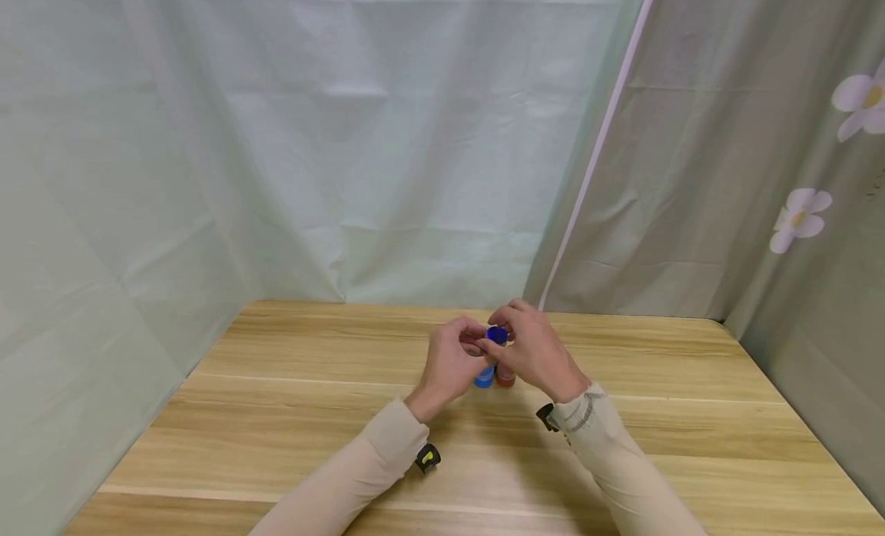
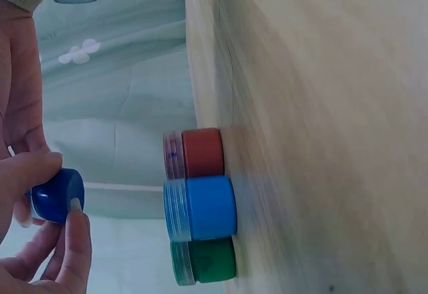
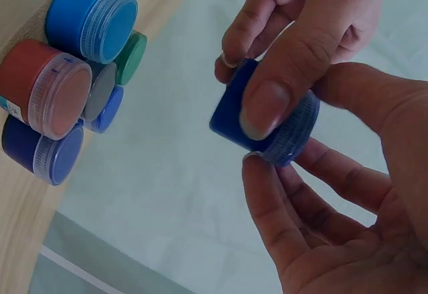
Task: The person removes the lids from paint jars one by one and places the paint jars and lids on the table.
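Both hands meet at a small dark blue jar (image 1: 496, 335) with a ridged clear lid, raised above the tabletop. My left hand (image 1: 451, 367) pinches it, its thumb (image 3: 267, 110) lying across the jar's side in the right wrist view. My right hand (image 1: 535, 352) also has its fingers around the jar, by the lid. Just below the hands, a light blue jar (image 2: 210, 208) stands between a red jar (image 2: 202, 152) and a green jar (image 2: 212, 260). Another dark blue jar (image 3: 23, 148) stands beside the red one in the right wrist view.
Behind these jars the right wrist view shows a grey-topped jar (image 3: 100, 92) and another blue one (image 3: 107, 111), partly hidden. The wooden table (image 1: 290, 444) backs onto pale curtains (image 1: 387, 152), with a grey flowered curtain (image 1: 691, 175) on the right.
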The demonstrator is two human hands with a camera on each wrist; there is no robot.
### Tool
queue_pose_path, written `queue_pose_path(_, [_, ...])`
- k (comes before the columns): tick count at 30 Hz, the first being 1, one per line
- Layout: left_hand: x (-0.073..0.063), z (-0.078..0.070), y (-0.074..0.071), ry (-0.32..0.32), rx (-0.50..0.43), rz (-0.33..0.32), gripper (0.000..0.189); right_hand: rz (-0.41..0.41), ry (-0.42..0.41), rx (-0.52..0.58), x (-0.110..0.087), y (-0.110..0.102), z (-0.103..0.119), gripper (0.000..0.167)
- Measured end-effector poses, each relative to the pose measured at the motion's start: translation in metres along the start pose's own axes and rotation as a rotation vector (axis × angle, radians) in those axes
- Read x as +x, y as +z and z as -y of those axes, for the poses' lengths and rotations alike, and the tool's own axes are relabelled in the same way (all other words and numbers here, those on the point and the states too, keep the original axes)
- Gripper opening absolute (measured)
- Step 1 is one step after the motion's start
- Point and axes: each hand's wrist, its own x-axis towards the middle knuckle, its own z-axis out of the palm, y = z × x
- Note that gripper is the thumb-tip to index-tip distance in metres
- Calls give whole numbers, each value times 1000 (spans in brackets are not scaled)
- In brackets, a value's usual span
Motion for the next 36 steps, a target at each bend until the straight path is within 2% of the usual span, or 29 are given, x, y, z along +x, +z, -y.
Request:
queue_pose_path(8, [-3,-3,2,-56,-30,17,23,9,15,-46,-1,0,6,15])
queue_pose_path(21, [-4,-9,2,-193,-83,23,28,-5,28,-90,-2,0,16,12])
queue_pose_path(26, [-5,-9,4,-201,-111,31,27,-14,39,-118,-3,1,19,9])
queue_pose_path(32, [-7,-8,5,-215,-89,22,25,-15,53,-132,-7,0,24,11])
queue_pose_path(36, [-7,-7,7,-202,-98,17,25,-14,65,-133,-9,0,26,9])
